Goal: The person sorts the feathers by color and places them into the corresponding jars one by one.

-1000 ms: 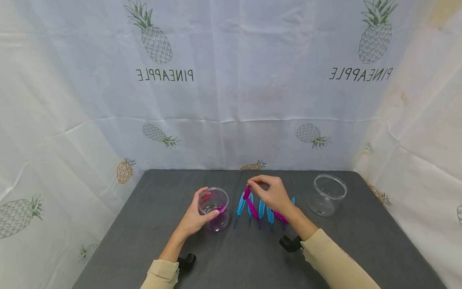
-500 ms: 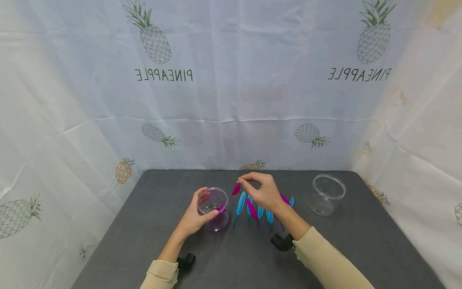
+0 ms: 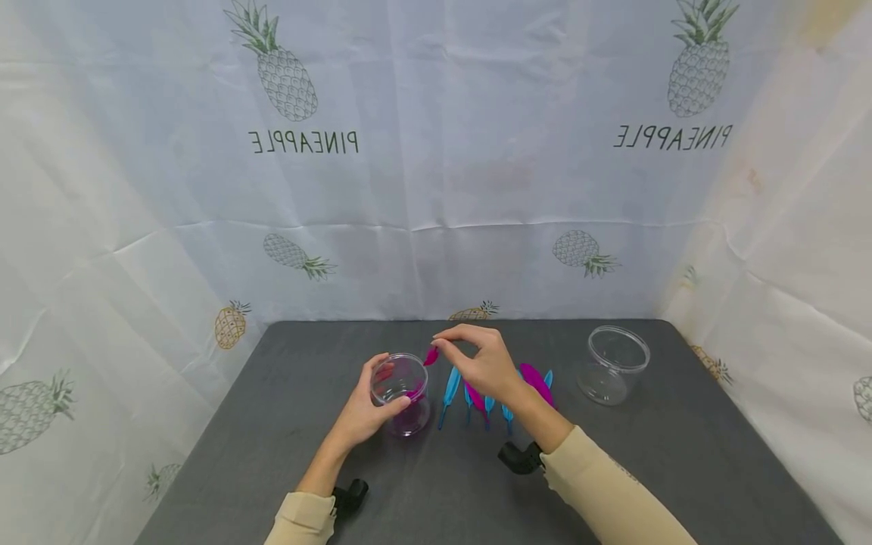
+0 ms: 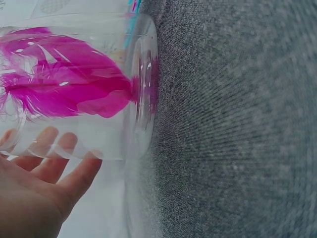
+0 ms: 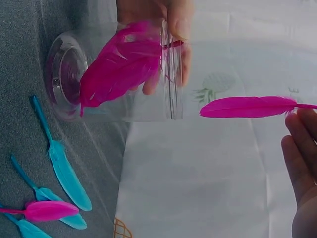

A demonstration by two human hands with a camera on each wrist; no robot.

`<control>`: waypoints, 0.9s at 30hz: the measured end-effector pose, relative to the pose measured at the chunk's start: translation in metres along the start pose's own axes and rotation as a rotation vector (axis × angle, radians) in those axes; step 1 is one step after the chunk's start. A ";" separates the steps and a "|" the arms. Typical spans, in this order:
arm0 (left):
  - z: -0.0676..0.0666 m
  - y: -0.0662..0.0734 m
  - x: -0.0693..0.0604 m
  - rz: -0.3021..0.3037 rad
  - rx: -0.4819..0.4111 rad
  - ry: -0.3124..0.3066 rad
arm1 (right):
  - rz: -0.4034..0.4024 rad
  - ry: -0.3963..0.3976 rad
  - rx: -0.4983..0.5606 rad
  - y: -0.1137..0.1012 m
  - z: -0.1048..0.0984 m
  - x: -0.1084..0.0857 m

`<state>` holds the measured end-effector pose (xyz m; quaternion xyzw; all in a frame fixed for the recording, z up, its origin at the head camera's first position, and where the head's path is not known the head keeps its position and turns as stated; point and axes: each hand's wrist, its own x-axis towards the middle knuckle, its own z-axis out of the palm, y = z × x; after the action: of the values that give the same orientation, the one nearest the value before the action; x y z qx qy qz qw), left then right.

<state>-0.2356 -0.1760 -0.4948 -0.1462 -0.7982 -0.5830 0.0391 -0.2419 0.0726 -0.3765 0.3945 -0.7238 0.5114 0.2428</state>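
From the right fingertips (image 5: 297, 125) hangs 1 pink feather (image 5: 242, 107).

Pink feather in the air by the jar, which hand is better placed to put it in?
Probably the right hand: it pinches the pink feather by its quill end, the free tip pointing toward the jar. The left hand is occupied, gripping that jar.

On my feed: magenta feathers (image 5: 247, 107), blue feathers (image 5: 69, 173), dark grey table (image 3: 238, 439).
I see 2 clear jars (image 3: 417, 422), cream sleeves (image 3: 606, 492), a white cloth (image 3: 422, 174) patterned with green-leaved and orange pineapples (image 3: 230, 328).
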 end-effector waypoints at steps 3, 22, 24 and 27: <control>0.000 0.000 0.001 -0.008 0.006 0.002 | 0.000 -0.004 -0.001 0.008 0.003 -0.001; -0.002 -0.003 0.000 0.004 0.001 -0.020 | -0.037 -0.024 0.011 0.022 0.018 -0.002; -0.002 -0.004 0.000 0.004 0.002 -0.020 | -0.040 -0.024 0.008 0.021 0.019 -0.001; -0.001 -0.004 0.000 -0.002 0.009 -0.017 | -0.045 -0.025 0.006 0.022 0.020 -0.001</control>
<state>-0.2372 -0.1785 -0.4980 -0.1502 -0.8013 -0.5782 0.0324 -0.2583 0.0582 -0.3967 0.4178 -0.7163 0.5028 0.2440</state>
